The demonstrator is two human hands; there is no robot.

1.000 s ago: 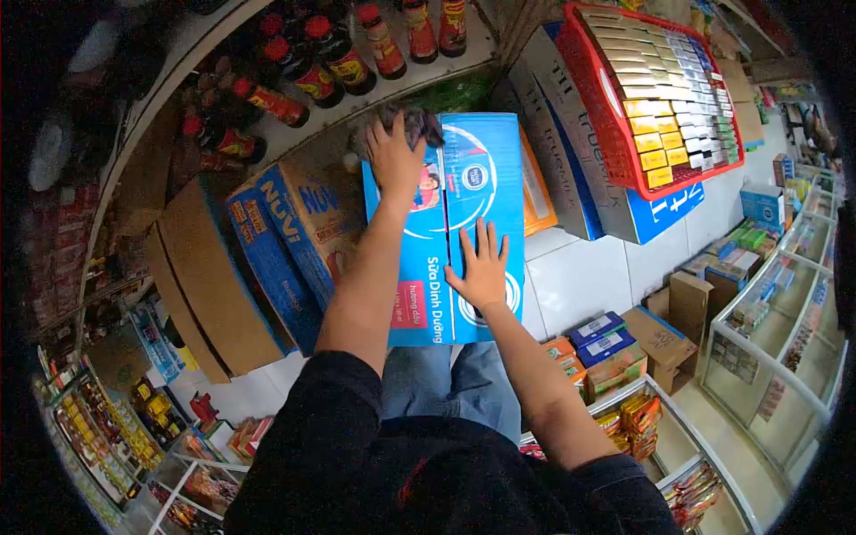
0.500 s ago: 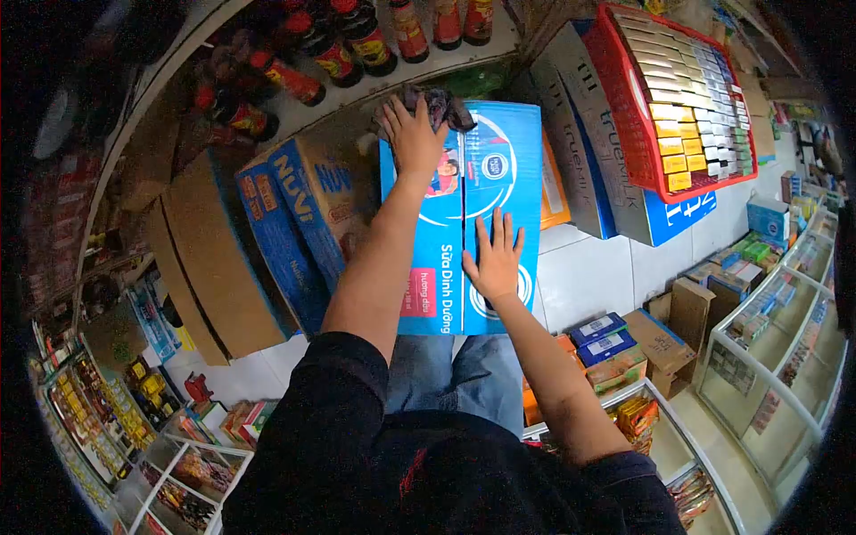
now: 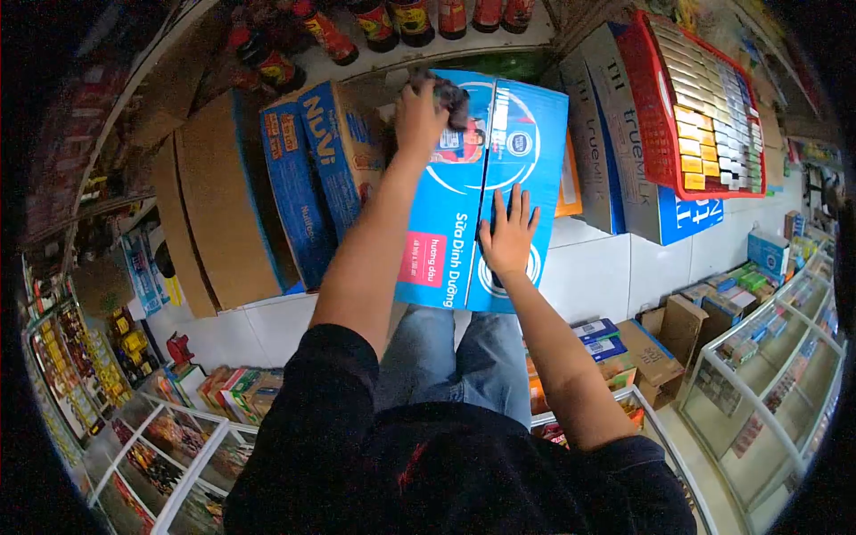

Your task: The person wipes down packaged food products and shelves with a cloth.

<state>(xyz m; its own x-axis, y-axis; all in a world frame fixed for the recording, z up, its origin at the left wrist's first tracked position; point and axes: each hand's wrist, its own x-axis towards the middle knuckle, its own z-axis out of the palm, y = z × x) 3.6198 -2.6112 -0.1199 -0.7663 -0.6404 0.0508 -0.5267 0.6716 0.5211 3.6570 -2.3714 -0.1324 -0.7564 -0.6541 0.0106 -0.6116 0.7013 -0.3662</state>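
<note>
A blue milk carton (image 3: 446, 205) with white lettering and a pink label stands in front of my legs, a dark seam along its top. My left hand (image 3: 421, 125) is at its far left edge, fingers bent over a dark, crumpled cloth (image 3: 453, 102) that rests against the carton. Part of the cloth is hidden beneath the hand. Lower on the right half of the top, my right hand (image 3: 508, 239) lies flat with its fingers spread, holding nothing.
Nuvi cartons (image 3: 308, 169) and a brown cardboard box (image 3: 223, 196) stand at left. TH true MILK cartons (image 3: 615, 134) and a red basket (image 3: 655, 107) of small boxes are at right. Sauce bottles (image 3: 410, 22) line the shelf behind; glass display cases (image 3: 758, 374) stand nearer.
The view has shifted, so the carton appears higher and further right. My left hand has moved with the cloth toward the carton's left edge. My right hand stays flat on top.
</note>
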